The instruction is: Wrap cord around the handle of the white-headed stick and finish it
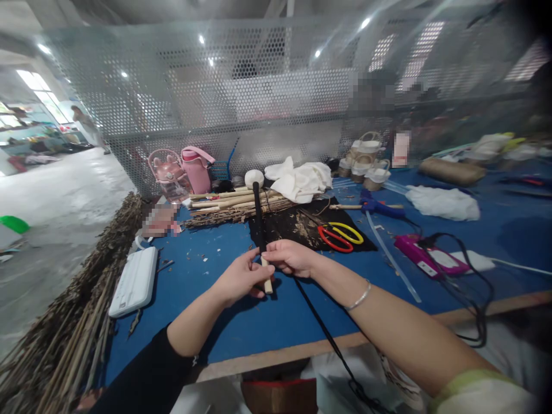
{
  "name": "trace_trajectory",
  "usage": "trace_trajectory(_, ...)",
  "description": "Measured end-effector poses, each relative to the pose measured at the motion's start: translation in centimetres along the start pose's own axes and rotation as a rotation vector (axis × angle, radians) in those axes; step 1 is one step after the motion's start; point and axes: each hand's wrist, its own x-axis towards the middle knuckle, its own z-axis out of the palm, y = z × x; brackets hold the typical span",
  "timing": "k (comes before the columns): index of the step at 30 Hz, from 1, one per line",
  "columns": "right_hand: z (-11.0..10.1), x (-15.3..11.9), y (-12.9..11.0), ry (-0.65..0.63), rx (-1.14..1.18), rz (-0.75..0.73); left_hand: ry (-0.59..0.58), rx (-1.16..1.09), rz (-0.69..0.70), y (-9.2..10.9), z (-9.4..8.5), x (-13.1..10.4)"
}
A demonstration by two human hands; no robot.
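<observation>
My left hand (241, 278) is closed round the lower part of a wooden stick (268, 285), its pale bare end showing below the fingers. Above my hands the stick is covered in black wrapping (259, 215). My right hand (291, 257) pinches at the point where black meets bare wood; the fingertips hide the detail. A black cord (317, 319) runs from under that hand over the table's front edge. Behind the stick's top sits a white round object (254, 178); I cannot tell whether they are joined. Scissors with red and yellow handles (340, 237) lie beyond my right hand.
A blue table (233, 339) carries a white flat device (134, 282), a bundle of sticks (228, 202), white cloth (302, 179), a blue glue gun (377, 206) and a purple box with cables (431, 256). Dry stalks (81, 316) line the left side. A perforated panel (224, 103) stands behind.
</observation>
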Motion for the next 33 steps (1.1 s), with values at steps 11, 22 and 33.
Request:
trace_trajectory(11, -0.57, -0.06, -0.16, -0.062, -0.001, 0.048, -0.028, 0.031, 0.045, -0.31, -0.07, 0.36)
trace_trajectory(22, -0.01, 0.05, -0.17, -0.014, -0.014, 0.016, 0.152, 0.218, 0.108, -0.92, 0.15, 0.98)
trace_trajectory(33, 0.35, -0.17, -0.49, -0.01, 0.004, -0.055, -0.058, -0.073, 0.104, -0.05, -0.34, 0.39)
